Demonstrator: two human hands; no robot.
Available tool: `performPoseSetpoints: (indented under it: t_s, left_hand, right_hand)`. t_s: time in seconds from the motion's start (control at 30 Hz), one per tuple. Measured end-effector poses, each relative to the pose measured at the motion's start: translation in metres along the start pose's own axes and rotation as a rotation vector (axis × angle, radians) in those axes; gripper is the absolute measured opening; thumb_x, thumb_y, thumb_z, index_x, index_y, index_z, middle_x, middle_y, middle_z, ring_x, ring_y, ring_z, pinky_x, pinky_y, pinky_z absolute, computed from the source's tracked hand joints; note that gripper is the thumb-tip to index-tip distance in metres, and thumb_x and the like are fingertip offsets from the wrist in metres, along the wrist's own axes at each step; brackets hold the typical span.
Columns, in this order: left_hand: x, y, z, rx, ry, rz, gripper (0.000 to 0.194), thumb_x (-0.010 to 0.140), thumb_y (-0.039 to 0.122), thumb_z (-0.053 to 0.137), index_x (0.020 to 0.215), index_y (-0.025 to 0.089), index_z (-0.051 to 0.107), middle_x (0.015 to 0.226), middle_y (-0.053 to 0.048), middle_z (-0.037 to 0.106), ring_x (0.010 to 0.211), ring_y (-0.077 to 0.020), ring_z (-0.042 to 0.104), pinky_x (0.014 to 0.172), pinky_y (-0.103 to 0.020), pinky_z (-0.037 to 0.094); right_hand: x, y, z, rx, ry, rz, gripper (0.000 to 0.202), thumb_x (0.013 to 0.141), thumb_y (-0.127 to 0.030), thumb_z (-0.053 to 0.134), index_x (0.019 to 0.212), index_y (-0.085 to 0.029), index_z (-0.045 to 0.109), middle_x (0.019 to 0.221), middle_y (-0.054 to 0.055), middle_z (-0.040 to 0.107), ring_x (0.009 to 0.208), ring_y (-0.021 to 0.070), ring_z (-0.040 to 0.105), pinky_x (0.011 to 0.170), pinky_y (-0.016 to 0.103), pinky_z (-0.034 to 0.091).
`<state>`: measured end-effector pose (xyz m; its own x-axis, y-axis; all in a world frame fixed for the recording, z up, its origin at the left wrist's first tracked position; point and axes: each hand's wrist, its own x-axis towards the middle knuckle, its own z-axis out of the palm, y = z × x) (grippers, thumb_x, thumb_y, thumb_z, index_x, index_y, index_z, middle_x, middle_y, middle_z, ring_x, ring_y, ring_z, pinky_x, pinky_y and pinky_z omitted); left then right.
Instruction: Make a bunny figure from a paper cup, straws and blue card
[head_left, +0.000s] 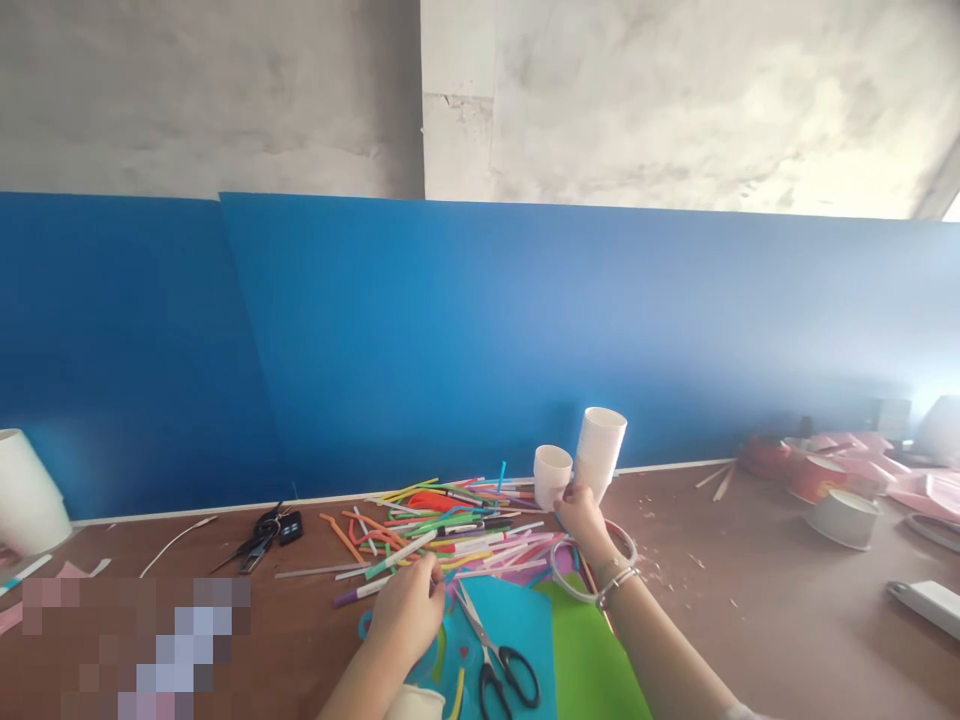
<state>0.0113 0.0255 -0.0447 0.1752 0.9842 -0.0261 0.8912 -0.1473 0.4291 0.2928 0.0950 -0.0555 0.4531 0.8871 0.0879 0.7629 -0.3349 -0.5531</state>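
My left hand has its fingers curled in at the near edge of a pile of coloured sticks and pens. Whatever may be between those fingertips is hidden. Farther off, my right hand is closed at the foot of a tall stack of white paper cups; whether it grips the stack or something smaller does not show. A shorter white paper cup stands just left of the stack. Black-handled scissors lie slightly spread on blue paper between my forearms.
Green paper lies under my right forearm, near a pale ring. Keys are at the left, with another white cup stack beyond. Bowls and pink pieces crowd the right. A blue panel borders the table's back.
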Motion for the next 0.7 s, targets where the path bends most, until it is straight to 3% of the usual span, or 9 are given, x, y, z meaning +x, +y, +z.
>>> performPoseSetpoints:
  t_s: [0.1,0.33,0.7]
  left_hand:
    - [0.001,-0.001,0.003,-0.008,0.010,-0.011,0.013,0.081,0.015,0.048,0.080,0.022,0.058,0.080,-0.002,0.070,0.077,-0.0196,0.064,0.057,-0.025,0.031]
    - [0.003,-0.004,0.005,-0.023,0.009,-0.008,0.012,0.082,0.015,0.047,0.078,0.023,0.057,0.075,-0.002,0.068,0.071,-0.0187,0.063,0.055,-0.024,0.030]
    - [0.002,-0.002,0.003,-0.051,-0.001,-0.043,0.013,0.083,0.016,0.047,0.081,0.023,0.058,0.081,-0.003,0.070,0.080,-0.0197,0.065,0.060,-0.024,0.035]
  right_hand:
    - [0.015,0.001,0.011,0.028,-0.001,0.025,0.032,0.090,-0.031,0.057,0.119,-0.017,0.054,0.119,0.008,0.058,0.098,0.0211,0.061,0.083,0.042,0.052]
    - [0.025,-0.009,0.037,0.019,-0.049,-0.012,0.031,0.091,-0.029,0.056,0.119,-0.017,0.054,0.118,0.008,0.059,0.098,0.0212,0.061,0.082,0.041,0.052]
    - [0.055,-0.008,0.027,-0.178,-0.074,0.033,0.032,0.091,-0.031,0.056,0.118,-0.016,0.055,0.119,0.009,0.058,0.099,0.0215,0.061,0.083,0.042,0.052]
